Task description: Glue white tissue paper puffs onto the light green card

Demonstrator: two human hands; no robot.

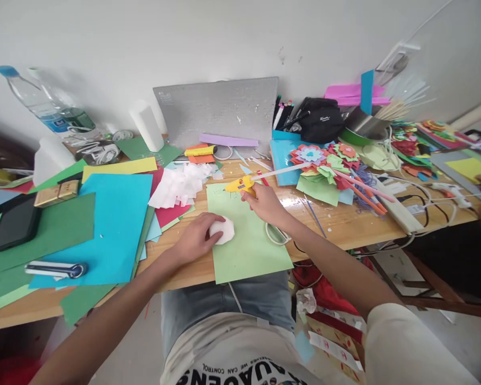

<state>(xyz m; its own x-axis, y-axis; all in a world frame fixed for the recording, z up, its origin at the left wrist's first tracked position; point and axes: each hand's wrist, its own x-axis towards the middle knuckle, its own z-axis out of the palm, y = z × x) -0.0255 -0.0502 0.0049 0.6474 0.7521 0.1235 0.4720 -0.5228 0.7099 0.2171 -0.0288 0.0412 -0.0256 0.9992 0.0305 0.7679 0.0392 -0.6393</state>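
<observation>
Yellow plastic glue gun point(239, 185) gripped in right hand point(264, 203), left hand point(195, 239) pinching the white folded paper piece point(223, 231) down on pale green paper sheet point(246, 240)

Bright, even daylight, probably from the right. Glare sheens the wooden tabletop point(300, 203); the left hand point(196, 238) casts only a soft shadow, and the white paper piece point(225, 231) under it nearly bleaches out. The yellow glue gun point(239, 185) is sharp; the water bottle point(44, 109) stretches and softens at the wide-angle edge.
</observation>
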